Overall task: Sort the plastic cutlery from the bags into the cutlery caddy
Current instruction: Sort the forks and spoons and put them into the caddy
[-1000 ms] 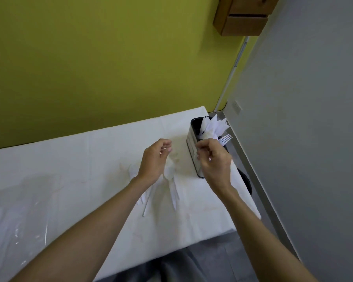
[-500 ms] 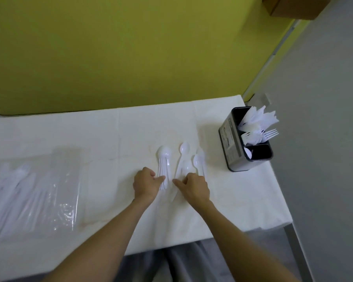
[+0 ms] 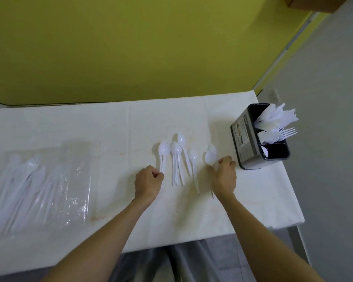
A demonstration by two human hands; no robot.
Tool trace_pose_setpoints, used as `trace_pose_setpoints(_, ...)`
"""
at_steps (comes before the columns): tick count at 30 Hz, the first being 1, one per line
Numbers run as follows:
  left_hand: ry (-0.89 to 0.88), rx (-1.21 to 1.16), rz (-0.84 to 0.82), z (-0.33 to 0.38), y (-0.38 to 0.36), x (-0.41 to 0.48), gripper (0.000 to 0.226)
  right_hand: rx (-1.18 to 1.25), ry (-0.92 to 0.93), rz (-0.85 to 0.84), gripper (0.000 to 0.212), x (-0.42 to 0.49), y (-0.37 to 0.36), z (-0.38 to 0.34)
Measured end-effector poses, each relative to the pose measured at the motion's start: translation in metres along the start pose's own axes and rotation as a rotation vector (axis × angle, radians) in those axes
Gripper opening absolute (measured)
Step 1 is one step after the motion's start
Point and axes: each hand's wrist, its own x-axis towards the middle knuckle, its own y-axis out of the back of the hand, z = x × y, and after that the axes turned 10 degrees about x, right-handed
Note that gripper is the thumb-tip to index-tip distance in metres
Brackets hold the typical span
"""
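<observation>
Left edge cuts off the blurred cutlery bag (image 3: 39, 190).

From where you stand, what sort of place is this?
Probably a plain canteen or break room, not certain: a white-covered table against a green wall, a caddy holding forks, and a bag of plastic cutlery.

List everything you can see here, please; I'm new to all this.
white plastic spoons: several, white, loose mid-table
dark metal cutlery caddy: one, dark grey, table's right end, holding white forks
clear plastic bag: one, transparent, left, cutlery inside
white table cover: one, white
yellow-green wall: one, behind table
left hand: fingers curled at leftmost spoon's handle
right hand: fingers gripping two spoons
</observation>
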Motion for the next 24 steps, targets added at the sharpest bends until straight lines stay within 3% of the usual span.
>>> trace_pose_setpoints(7,0.021,0.022,-0.011,-0.005,0.002,0.002,0.009,-0.029,-0.058,-0.166,0.022,0.019,0.006,0.003)
trace_pose_setpoints(11,0.041,0.044,-0.011,0.002,0.001,0.006,0.021,0.059,-0.065,-0.179,0.013,0.023,0.012,0.007)
trace_pose_setpoints(15,0.025,0.174,-0.003,0.012,0.0,0.013,0.038,0.173,-0.055,-0.161,0.02,0.026,0.009,-0.001)
trace_pose_setpoints(19,0.007,0.261,-0.014,0.015,0.002,0.018,0.043,0.095,0.012,-0.167,0.029,0.026,0.003,-0.007)
trace_pose_setpoints(21,-0.017,0.278,-0.04,0.015,0.004,0.019,0.043,-0.003,0.028,-0.186,0.023,0.027,0.003,-0.007)
trace_pose_setpoints(24,-0.01,0.181,-0.065,0.01,0.006,0.017,0.042,-0.034,0.003,-0.247,0.021,0.029,0.005,-0.007)
